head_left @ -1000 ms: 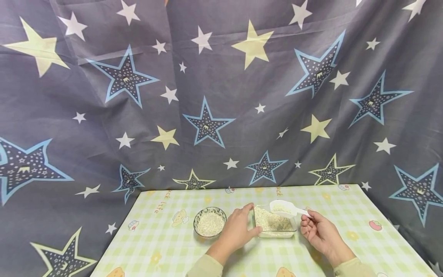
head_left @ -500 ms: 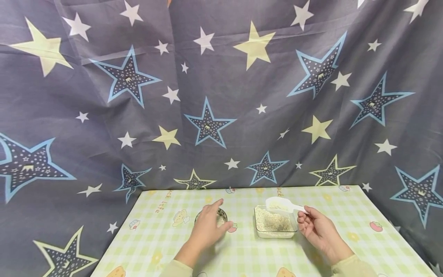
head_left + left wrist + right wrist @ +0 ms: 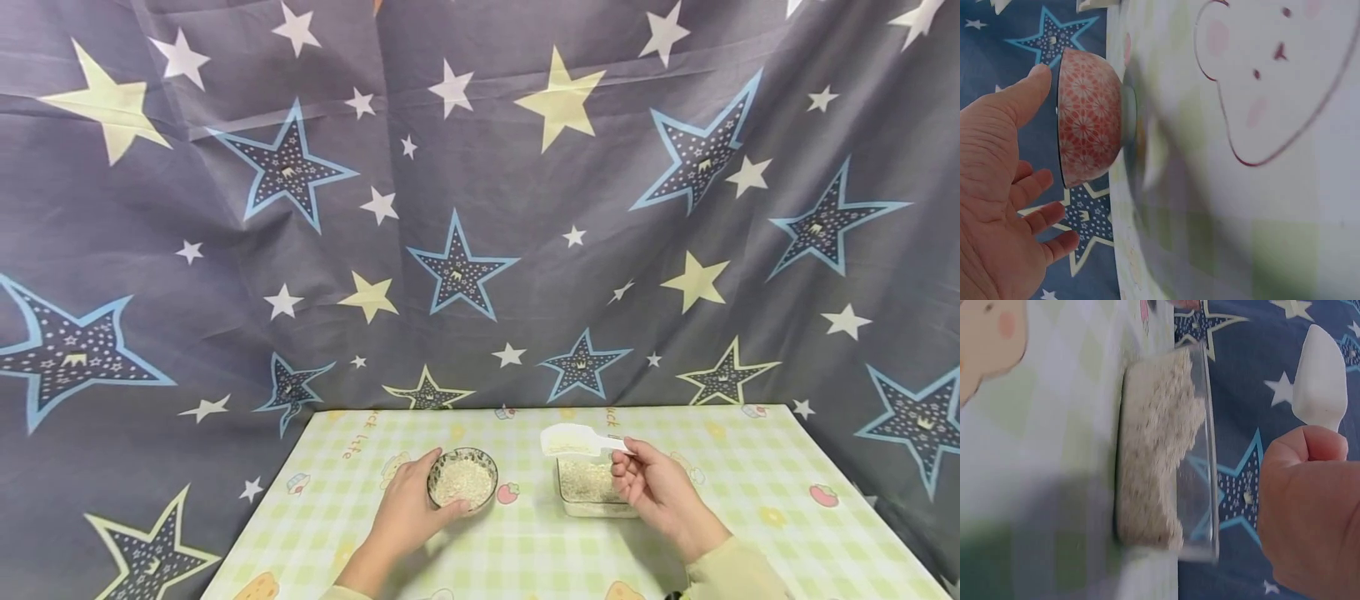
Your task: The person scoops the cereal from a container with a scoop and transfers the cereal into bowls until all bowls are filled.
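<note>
My left hand [image 3: 405,504] is at the left side of a patterned bowl [image 3: 488,467], which holds pale oat-like flakes. Its thumb and fingers are spread about the rim. From the left wrist view, the red flowered outside of the bowl [image 3: 1091,119] shows, and the hand [image 3: 997,187] looks loose, with a gap between thumb and bowl. My right hand [image 3: 660,496] pinches the handle of a white scoop [image 3: 572,440] carrying some flakes. The scoop is raised over the left back part of a clear rectangular container [image 3: 600,509], partly filled with the same flakes.
A green-and-white checked tablecloth [image 3: 525,558] with cartoon prints covers the table. Behind its far edge hangs a dark curtain [image 3: 480,350] with stars. The bowl stands left of the container, with a strip of tablecloth between them.
My left hand has left the container and moved left to the bowl. My right hand has carried the scoop leftward, from above the container toward the bowl's side.
</note>
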